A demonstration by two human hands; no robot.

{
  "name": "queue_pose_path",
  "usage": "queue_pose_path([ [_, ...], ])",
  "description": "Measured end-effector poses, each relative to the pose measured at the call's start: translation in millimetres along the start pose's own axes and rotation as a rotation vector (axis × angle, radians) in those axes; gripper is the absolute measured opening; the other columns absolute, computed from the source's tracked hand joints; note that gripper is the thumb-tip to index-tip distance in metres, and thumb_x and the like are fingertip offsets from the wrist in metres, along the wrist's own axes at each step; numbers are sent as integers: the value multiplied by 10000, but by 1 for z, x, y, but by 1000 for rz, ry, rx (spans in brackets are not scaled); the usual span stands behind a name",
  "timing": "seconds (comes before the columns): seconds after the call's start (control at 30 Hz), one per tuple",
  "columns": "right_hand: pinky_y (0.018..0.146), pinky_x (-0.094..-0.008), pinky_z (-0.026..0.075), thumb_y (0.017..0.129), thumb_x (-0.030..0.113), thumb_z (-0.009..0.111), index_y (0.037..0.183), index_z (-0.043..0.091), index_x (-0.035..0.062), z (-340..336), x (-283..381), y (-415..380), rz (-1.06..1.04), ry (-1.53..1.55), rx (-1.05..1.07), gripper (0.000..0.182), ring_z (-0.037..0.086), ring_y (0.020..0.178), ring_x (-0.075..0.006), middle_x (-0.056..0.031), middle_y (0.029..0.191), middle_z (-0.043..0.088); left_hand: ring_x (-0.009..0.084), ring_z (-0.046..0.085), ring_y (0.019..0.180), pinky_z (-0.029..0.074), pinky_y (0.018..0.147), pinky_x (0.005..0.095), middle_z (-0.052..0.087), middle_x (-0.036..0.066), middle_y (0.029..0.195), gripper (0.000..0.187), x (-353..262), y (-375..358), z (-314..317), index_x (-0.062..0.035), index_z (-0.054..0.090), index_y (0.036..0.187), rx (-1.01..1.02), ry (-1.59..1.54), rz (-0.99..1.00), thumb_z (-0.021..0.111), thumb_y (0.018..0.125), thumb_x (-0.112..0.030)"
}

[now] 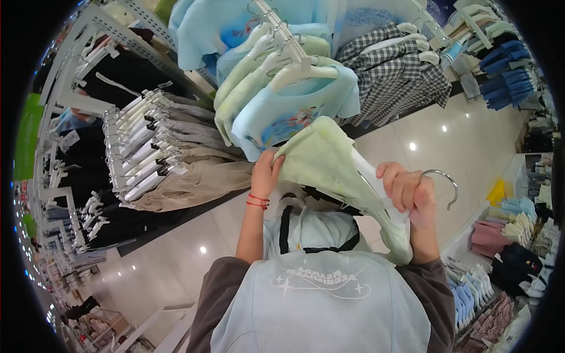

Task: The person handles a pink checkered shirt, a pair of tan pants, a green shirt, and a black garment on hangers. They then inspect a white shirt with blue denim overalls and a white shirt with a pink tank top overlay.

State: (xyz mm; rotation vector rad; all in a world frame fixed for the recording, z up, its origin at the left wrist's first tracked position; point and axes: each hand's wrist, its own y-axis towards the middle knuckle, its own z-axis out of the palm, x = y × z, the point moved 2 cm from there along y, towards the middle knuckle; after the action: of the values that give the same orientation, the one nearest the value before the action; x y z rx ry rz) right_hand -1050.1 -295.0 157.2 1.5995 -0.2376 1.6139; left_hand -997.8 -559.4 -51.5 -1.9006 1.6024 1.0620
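Observation:
A pale green garment (321, 159) hangs on a white hanger (371, 173) in front of my body. My right hand (407, 191) is closed around the hanger near its metal hook (448, 183), which points to the right. My left hand (269, 170), with red strings at the wrist, pinches the garment's left edge. Just beyond the garment, a light blue printed shirt (294, 109) hangs at the front of a rail (282, 29), with green shirts behind it.
Beige and grey trousers (194, 182) hang on white hangers at left. Black-and-white checked shirts (394, 76) hang beyond, right of centre. Folded and hanging clothes (494, 238) line the right side. Glossy floor tiles (424, 141) show between the racks.

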Motion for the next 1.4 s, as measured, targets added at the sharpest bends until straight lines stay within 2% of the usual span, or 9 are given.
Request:
queue_pose_path([
  [0.17, 765, -359, 339, 918, 296, 390, 526, 373, 91, 15, -9, 15, -5, -53, 41, 443, 425, 662, -210, -12, 519, 450, 311, 489, 697, 413, 626, 359, 472, 152, 801, 209, 5, -8, -7, 6, 451, 875, -7, -72, -168, 583, 818, -146],
  [0.3, 700, -334, 337, 871, 192, 422, 564, 417, 70, 27, -13, 23, -48, -394, 161, 330, 430, 649, -222, -33, 557, 468, 229, 534, 752, 447, 698, 315, 481, 116, 909, 278, 6, -8, -15, -10, 451, 1009, -157, -148, -49, 589, 767, -16],
  [0.43, 698, -338, 334, 822, 80, 433, 619, 455, 49, 22, -36, 17, -73, -645, -75, 207, 432, 649, -236, -43, 573, 483, 232, 533, 836, 444, 751, 313, 501, 115, 939, 305, -4, 6, -35, -11, 456, 1044, -211, -125, -26, 588, 769, -15],
  [0.53, 684, -330, 316, 807, 43, 439, 637, 470, 42, 7, -51, 28, -134, -822, -314, 172, 430, 648, -244, -44, 604, 485, 202, 532, 897, 441, 808, 314, 516, 105, 984, 306, -27, 17, -41, -15, 458, 1062, -184, -381, -35, 585, 784, -25],
  [0.67, 650, -321, 292, 806, 65, 502, 632, 486, 56, 6, -63, 82, -355, -1164, -421, 176, 433, 643, -227, -27, 634, 484, 208, 508, 1043, 408, 900, 331, 513, 114, 1077, 431, -89, 17, -48, -17, 427, 1153, 151, -700, 15, 620, 778, -105],
  [0.77, 636, -317, 288, 800, 113, 566, 634, 505, 66, 4, -76, 112, -394, -1281, -461, 183, 438, 633, -201, -6, 640, 496, 256, 533, 993, 436, 837, 325, 510, 137, 1068, 557, -135, 14, -53, -9, 370, 1241, 297, -345, 164, 623, 766, -154],
  [0.87, 610, -320, 294, 794, 160, 605, 635, 526, 67, -3, -83, 135, -382, -1314, -476, 200, 440, 612, -191, 7, 662, 530, 318, 536, 900, 454, 737, 364, 514, 151, 998, 517, -123, 23, -37, -9, 390, 1210, 67, 89, 194, 613, 766, -152],
  [1.0, 614, -341, 337, 820, 179, 571, 661, 555, 57, -13, -96, 154, -331, -1271, -425, 201, 478, 648, -214, -11, 696, 550, 361, 529, 833, 441, 675, 404, 525, 170, 927, 373, -81, 57, -18, 4, 451, 1091, -160, 91, 213, 594, 782, -148],
  [1.4, 694, -408, 420, 854, 113, 467, 886, 566, 0, -20, -119, 158, -66, -1141, -152, 153, 525, 810, -325, -119, 876, 538, 354, 553, 810, 443, 676, 396, 576, 170, 890, 367, -15, 89, -35, -5, 519, 999, -193, 150, 158, 665, 743, -224],
])
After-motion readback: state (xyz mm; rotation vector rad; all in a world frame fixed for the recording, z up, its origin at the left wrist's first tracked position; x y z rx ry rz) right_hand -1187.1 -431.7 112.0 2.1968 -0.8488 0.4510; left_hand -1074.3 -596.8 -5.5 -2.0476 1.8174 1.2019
